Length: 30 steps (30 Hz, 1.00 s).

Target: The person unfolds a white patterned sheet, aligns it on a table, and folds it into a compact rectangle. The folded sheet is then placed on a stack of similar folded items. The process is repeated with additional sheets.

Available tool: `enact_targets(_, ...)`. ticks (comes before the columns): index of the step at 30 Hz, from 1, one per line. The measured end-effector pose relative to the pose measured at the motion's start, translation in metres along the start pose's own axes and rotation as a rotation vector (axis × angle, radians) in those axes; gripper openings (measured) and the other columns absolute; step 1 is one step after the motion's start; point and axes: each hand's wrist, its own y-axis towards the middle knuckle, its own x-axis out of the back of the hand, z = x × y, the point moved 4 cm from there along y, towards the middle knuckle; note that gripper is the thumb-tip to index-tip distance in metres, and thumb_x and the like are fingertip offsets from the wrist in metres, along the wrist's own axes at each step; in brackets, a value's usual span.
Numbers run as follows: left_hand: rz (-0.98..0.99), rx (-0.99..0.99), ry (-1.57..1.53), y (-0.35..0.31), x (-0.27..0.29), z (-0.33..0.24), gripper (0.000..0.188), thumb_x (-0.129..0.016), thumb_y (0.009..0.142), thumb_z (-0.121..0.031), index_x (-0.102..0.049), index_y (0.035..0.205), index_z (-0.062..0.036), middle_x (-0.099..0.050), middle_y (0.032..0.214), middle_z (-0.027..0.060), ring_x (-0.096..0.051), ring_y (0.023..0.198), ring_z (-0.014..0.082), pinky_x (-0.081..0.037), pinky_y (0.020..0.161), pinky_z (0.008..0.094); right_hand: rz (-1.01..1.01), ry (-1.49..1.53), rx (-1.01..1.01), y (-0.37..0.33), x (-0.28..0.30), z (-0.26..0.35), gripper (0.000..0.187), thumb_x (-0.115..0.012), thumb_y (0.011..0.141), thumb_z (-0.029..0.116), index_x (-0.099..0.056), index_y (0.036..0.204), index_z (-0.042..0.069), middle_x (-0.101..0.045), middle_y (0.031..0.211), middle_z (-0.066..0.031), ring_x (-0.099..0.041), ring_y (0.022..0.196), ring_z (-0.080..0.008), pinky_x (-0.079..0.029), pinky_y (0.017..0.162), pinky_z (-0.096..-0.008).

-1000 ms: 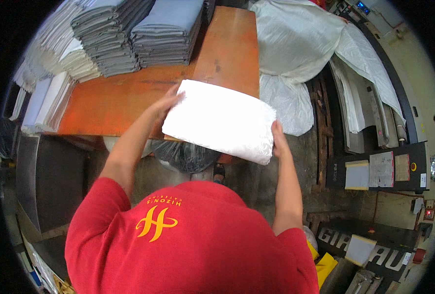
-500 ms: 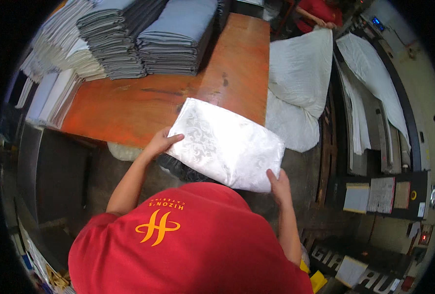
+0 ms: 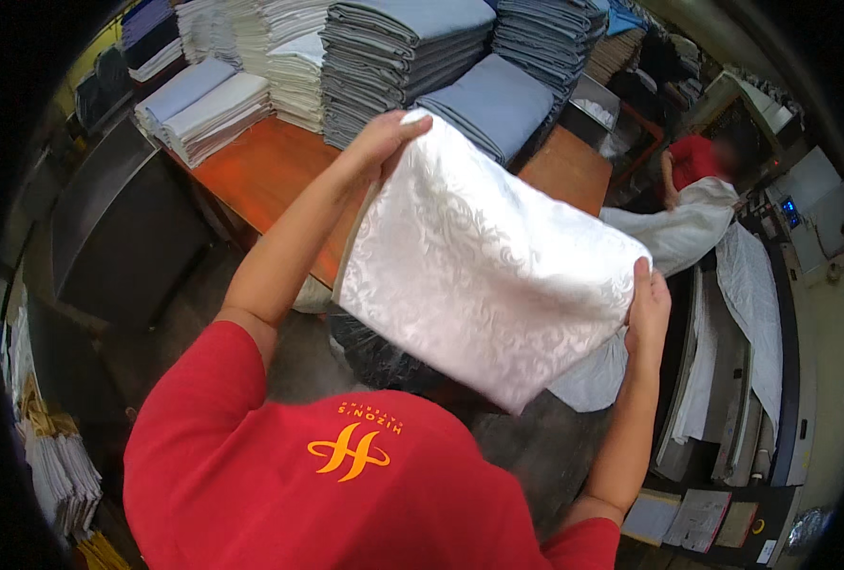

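Observation:
A folded white tablecloth (image 3: 488,256) with a woven scroll pattern hangs between my two hands, raised above the wooden table. My left hand (image 3: 388,142) grips its upper left corner, thumb on top and fingers behind the cloth. At the upper right corner, my right hand (image 3: 648,309) pinches the edge with the thumb in front. The cloth's lower edge droops freely. It covers much of the orange-brown wooden table (image 3: 270,180) behind it.
Tall stacks of grey folded cloths (image 3: 398,66) and white folded cloths (image 3: 222,114) stand on the table. Black plastic (image 3: 374,356) lies below the tablecloth. At the right, a person in red (image 3: 697,166) handles a white cloth beside a long machine (image 3: 754,351) draped with white fabric.
The tablecloth has been lifted off the table's near edge and now hangs from both raised hands. My view has tilted up, showing more stacks at the back.

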Motion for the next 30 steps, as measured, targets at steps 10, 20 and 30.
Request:
enact_targets(10,0.024,0.092,0.337,-0.037,0.08,0.076,0.044,-0.062,0.089,-0.035,-0.056,0.12,-0.0038,-0.065,0.098,0.0059,-0.063,0.08,0.0149,-0.053,0.068,0.0318,-0.042,-0.327,-0.089,-0.033,-0.022,-0.119,0.057,-0.055,0.093,0.045,-0.055,0.113,-0.008,-0.062,0.106,-0.0242,-0.06,0.097,-0.0293,-0.045,0.086,-0.0388)
enact_targets(20,-0.142,0.191,0.585,-0.131,0.116,0.261,0.04,-0.068,0.085,-0.029,-0.062,0.106,0.0047,-0.068,0.092,0.011,-0.062,0.083,0.0163,-0.049,0.073,0.0306,0.013,-0.352,-0.182,-0.134,-0.06,-0.256,0.04,-0.053,0.094,0.033,-0.058,0.102,-0.006,-0.062,0.096,-0.0284,-0.059,0.092,-0.0419,-0.044,0.082,-0.0436)
enact_targets(30,-0.239,0.21,0.753,-0.113,0.107,0.269,0.049,-0.073,0.078,-0.04,-0.063,0.099,0.0032,-0.068,0.088,0.014,-0.064,0.08,0.0186,-0.05,0.072,0.0324,-0.026,-0.47,-0.252,-0.144,-0.061,-0.258,0.047,-0.054,0.093,0.037,-0.055,0.102,-0.008,-0.061,0.095,-0.0311,-0.058,0.091,-0.0459,-0.044,0.081,-0.047)
